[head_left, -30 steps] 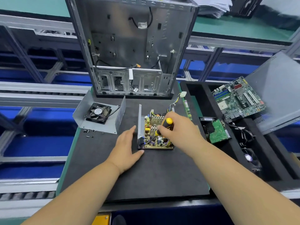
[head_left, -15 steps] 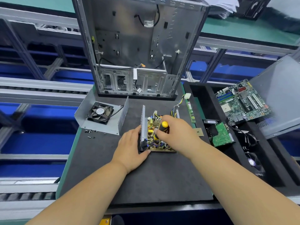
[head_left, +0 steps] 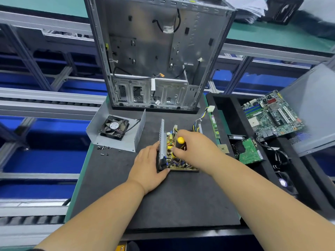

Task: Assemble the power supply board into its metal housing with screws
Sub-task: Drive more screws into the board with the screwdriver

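Halfway-ish I'd guess: power supply board already sits in its metal housing on the black mat; right hand grips the screwdriver upright over it, left hand braces the housing wall with fingers mostly straight; loose screws and the fan cover still wait nearby

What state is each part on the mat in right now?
Power supply board: seated in its metal housing, uncovered.
Screwdriver: upright on the board, gripped by right hand.
Left hand: bracing the housing wall.
Fan cover: lying separate.
Computer case: open.
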Available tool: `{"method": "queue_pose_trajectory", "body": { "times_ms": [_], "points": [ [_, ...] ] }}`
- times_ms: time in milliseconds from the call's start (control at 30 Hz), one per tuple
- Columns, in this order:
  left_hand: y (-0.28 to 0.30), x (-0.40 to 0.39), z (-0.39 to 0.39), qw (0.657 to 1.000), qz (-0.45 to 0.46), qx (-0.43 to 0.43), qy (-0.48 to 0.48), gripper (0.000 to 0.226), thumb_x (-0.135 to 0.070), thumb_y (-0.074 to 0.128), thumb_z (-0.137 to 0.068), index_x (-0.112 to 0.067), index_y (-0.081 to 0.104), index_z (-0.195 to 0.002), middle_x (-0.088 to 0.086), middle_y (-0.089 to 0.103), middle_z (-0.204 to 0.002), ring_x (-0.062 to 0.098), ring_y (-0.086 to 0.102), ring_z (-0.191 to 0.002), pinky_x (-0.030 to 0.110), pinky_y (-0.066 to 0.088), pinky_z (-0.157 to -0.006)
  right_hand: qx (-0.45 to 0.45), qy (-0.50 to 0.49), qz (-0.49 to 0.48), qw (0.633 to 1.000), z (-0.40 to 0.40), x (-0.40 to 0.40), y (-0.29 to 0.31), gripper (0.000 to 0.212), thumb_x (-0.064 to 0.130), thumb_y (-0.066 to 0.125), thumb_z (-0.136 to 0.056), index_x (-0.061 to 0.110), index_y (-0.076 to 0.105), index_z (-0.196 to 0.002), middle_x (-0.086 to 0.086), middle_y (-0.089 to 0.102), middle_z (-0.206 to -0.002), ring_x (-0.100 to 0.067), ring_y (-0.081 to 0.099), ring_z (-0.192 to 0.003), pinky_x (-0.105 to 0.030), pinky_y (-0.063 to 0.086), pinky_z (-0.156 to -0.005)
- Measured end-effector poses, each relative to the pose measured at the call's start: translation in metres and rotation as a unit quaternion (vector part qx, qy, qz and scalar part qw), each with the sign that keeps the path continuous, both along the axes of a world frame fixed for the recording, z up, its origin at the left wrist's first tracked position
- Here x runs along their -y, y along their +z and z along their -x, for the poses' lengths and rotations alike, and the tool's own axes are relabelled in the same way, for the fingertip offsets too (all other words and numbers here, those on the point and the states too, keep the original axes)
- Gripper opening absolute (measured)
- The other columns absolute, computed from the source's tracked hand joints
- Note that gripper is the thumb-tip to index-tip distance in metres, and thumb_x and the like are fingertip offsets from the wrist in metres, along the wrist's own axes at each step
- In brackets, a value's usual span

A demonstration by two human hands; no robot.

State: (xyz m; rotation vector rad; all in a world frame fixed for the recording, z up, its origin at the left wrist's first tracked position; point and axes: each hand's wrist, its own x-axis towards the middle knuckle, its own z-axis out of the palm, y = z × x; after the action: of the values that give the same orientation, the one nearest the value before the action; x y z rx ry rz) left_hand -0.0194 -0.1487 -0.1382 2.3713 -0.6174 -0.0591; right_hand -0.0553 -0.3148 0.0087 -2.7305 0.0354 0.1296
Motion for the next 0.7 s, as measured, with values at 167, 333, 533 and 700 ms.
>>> {"method": "queue_pose_trajectory", "body": {
  "times_ms": [167,333,533,700],
  "points": [
    [-0.001,0.001,0.000,1.000,-0.006,0.006,0.005,0.094,-0.052,0.067,-0.075,-0.028,0.020,-0.152,-0.009,0.041,-0.140,0.014,0.032,-0.133,0.033,0.028,-0.115,-0.083,0.064,0.037,0.994,-0.007,-0.001,0.021,0.014,0.019,0.069,-0.084,0.029,0.058,-0.084,0.011,0.054,-0.071,0.000,0.047,-0.060,-0.018,0.031,-0.049],
    [-0.002,0.001,0.000,1.000,-0.010,0.001,0.008,0.094,-0.055,0.064,-0.075,-0.029,0.018,-0.153,-0.010,0.041,-0.139,0.014,0.031,-0.133,0.034,0.028,-0.115,-0.096,0.095,0.185,0.973,-0.015,-0.010,0.029,0.015,0.011,0.062,-0.088,0.014,0.067,-0.102,-0.001,0.066,-0.091,-0.022,0.061,-0.086,-0.025,0.036,-0.055],
    [-0.003,0.001,-0.001,1.000,-0.013,0.007,0.010,0.094,-0.057,0.063,-0.075,-0.029,0.018,-0.153,-0.009,0.042,-0.138,0.014,0.032,-0.132,0.034,0.029,-0.114,-0.117,0.066,0.212,0.968,-0.019,-0.013,0.031,0.025,0.031,0.060,-0.094,0.011,0.064,-0.109,-0.007,0.068,-0.101,-0.028,0.064,-0.093,-0.029,0.045,-0.066],
    [-0.005,0.002,-0.001,1.000,-0.014,0.009,0.011,0.094,-0.057,0.064,-0.075,-0.030,0.018,-0.152,-0.010,0.042,-0.137,0.014,0.033,-0.131,0.033,0.030,-0.114,-0.080,0.030,0.231,0.969,-0.019,-0.012,0.019,0.035,0.037,0.059,-0.091,0.017,0.043,-0.066,0.001,0.046,-0.064,-0.028,0.053,-0.070,-0.025,0.028,-0.048]
  ]
}}
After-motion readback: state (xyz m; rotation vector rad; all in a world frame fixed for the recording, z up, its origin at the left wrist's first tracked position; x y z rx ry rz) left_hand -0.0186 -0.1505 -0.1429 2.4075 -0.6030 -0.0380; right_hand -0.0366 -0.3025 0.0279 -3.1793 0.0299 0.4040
